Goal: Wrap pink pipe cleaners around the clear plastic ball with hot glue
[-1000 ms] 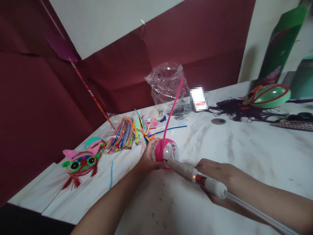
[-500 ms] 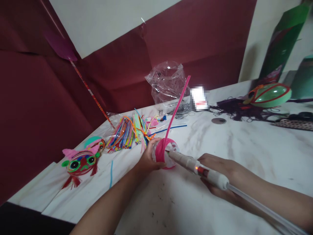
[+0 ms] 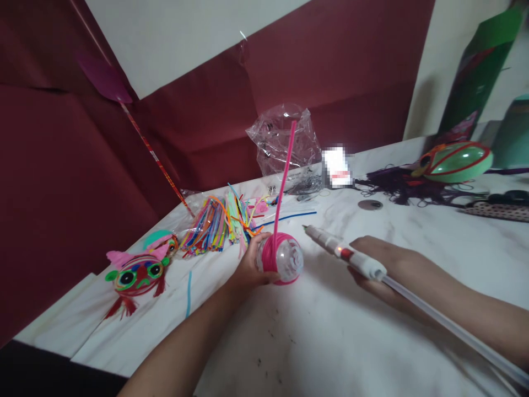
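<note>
My left hand (image 3: 252, 267) is closed around a clear plastic bottle piece (image 3: 290, 259) wrapped with bright pink pipe cleaner. One long pink pipe cleaner end (image 3: 285, 182) stands up from the wrapping, leaning slightly right. In my right hand (image 3: 380, 264) is a white hot glue gun (image 3: 343, 253) with a small lit orange light and a clear glue stick out of its back. Its nozzle points up and left, apart from the bottle piece.
Bundles of coloured pipe cleaners (image 3: 210, 226) lie behind my left hand. A decorated animal-face craft (image 3: 138, 275) sits at left, beside a light blue pipe cleaner (image 3: 189, 292). Farther back are a clear plastic bag (image 3: 285, 138), a green balloon-like craft (image 3: 458, 161) and dark threads (image 3: 397, 182).
The glue gun has moved right, away from the bottle piece, with my right hand. The upright pink pipe cleaner end has swung left. My left hand keeps its hold.
</note>
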`<state>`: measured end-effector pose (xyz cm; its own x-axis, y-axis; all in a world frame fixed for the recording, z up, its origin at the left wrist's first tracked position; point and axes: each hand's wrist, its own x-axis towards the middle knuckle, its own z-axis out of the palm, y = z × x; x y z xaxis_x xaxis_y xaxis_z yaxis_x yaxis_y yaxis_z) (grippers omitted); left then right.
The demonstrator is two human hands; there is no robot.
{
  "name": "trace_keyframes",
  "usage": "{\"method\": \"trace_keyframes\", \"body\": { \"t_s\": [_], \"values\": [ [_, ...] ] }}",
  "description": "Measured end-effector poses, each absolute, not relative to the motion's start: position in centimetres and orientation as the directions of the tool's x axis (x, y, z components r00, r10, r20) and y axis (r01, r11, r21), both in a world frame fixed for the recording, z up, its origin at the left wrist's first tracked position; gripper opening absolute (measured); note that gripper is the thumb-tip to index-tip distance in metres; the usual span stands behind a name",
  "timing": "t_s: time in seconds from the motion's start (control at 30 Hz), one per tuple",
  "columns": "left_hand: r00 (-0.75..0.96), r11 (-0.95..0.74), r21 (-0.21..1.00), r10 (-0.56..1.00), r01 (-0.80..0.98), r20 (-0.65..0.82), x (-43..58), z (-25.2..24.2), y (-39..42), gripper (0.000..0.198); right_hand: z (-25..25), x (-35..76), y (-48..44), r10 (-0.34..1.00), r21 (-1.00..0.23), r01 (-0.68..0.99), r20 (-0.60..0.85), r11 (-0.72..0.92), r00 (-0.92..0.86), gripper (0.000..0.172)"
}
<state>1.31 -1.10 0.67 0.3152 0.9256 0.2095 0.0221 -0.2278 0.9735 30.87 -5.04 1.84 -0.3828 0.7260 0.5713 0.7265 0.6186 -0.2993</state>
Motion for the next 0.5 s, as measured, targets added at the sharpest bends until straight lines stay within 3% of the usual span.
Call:
{"method": "trace_keyframes", "body": {
  "t_s": [0.1, 0.17, 0.5],
  "values": [
    [0.305, -0.22, 0.976, 0.929, -0.001, 0.209, 1.3, 0.7, -1.1, 0.097, 2.1, 32.2, -3.4, 0.753, -0.08, 0.839, 0.493, 0.538, -0.436, 0.002],
    [0.301, -0.234, 0.972, 0.926, -0.018, 0.228, 1.2, 0.6, -1.1, 0.1, 2.0, 32.8, -2.5, 0.787, -0.017, 0.865, 0.424, 0.501, -0.448, 0.007],
    [0.292, -0.224, 0.974, 0.931, -0.024, 0.221, 1.0, 0.0, -0.7, 0.106, 0.9, 32.7, -1.6, 0.843, 0.0, 0.876, 0.275, 0.481, -0.463, 0.008]
  ]
}}
